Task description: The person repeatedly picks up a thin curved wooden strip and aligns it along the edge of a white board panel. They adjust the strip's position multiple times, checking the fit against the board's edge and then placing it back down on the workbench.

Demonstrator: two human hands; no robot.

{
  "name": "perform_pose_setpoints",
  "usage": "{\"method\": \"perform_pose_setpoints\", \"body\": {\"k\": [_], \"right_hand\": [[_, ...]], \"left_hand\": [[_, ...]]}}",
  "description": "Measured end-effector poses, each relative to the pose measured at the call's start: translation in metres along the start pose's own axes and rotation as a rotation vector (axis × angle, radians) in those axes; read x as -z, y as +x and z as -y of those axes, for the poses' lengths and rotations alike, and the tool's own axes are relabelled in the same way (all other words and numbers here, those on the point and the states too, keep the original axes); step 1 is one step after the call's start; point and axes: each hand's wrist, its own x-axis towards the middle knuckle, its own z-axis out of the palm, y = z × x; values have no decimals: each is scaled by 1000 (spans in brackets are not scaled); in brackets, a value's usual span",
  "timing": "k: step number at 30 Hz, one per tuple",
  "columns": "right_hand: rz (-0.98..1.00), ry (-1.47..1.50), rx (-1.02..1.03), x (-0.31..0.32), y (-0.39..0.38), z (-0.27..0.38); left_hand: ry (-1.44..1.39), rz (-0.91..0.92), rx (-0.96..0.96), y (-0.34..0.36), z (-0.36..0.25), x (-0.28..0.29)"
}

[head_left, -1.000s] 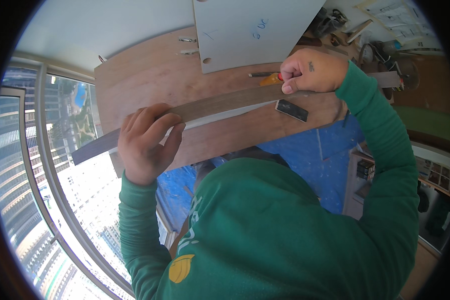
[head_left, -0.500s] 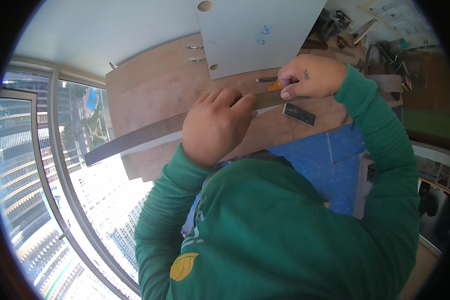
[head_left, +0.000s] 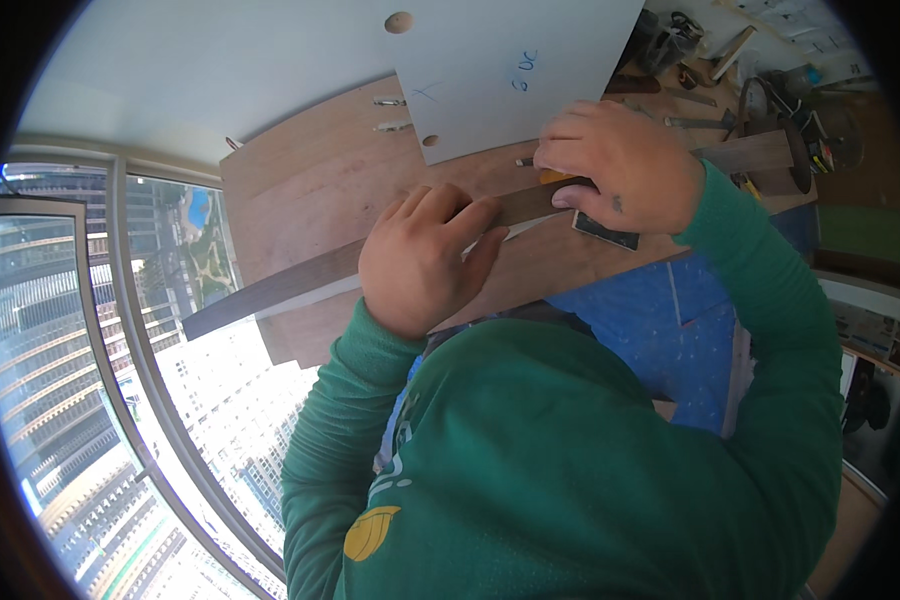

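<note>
A long, narrow board (head_left: 275,287) with a brown wood-grain face and a white side runs slantwise across the bench. My left hand (head_left: 425,255) grips its middle, fingers curled over the far edge and thumb on the near side. Over its right end, my right hand (head_left: 625,165) has its fingers stretched out and its thumb apart, resting at the board's near edge. Partly beneath those fingers lies a tool with a yellow handle (head_left: 553,177); its kind is unclear. A flat black block (head_left: 606,230) sits just below the right thumb, partly covered by the hand.
The plywood bench (head_left: 300,180) carries a white panel (head_left: 510,70) with round holes and two metal hinges (head_left: 390,101). Assorted tools crowd the far right, near a brown wooden piece (head_left: 750,152). Blue sheeting (head_left: 640,310) lies below the bench's near edge; a tall window (head_left: 120,350) stands at left.
My right hand has loosened from a pinch on the board's end, and its fingers now reach out across it. The left hand keeps its hold, its thumb now further out.
</note>
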Motion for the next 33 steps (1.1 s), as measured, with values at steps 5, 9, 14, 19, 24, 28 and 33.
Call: {"method": "perform_pose_setpoints", "body": {"k": [5, 9, 14, 19, 24, 28, 33], "right_hand": [[-114, -235, -19, -58, -38, 51], [-154, -237, -123, -75, -41, 62], [-180, -237, -139, -78, -39, 64], [-181, -237, -173, -81, -35, 67], [-169, -194, -207, -79, -29, 78], [-167, -173, -251, -77, -26, 87], [-149, -149, -342, -71, -21, 105]], "left_hand": [[95, 15, -21, -5, 0, -6], [225, 29, -92, -11, -6, -16], [372, 204, -38, -27, -19, -21], [363, 200, 105, -54, -6, 17], [479, 168, 281, -113, 36, 85], [612, 115, 405, -159, 80, 132], [640, 102, 486, -178, 102, 166]]}}
